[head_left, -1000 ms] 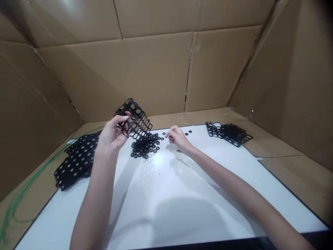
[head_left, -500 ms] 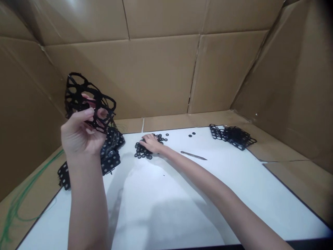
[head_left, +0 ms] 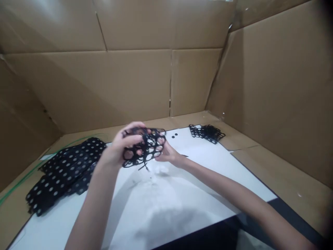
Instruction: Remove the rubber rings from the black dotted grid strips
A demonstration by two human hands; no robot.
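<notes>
The black perforated mesh (head_left: 149, 143) was held above the counter (head_left: 208, 157), pinched in the left hand (head_left: 120, 147). The right hand (head_left: 168, 152) had left the ring pile for the mesh's right edge, indicating two-handed handling; its grip could not be determined. Two black discs (head_left: 176, 134) lay beyond, dotted black sheets (head_left: 62, 170) left, a mesh stack (head_left: 208, 133) right.

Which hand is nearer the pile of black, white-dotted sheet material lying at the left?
Left. The left hand is to the right of the dotted pile, gripping black openwork mesh; the right hand is farther right, at the mesh's opposite side.
</notes>
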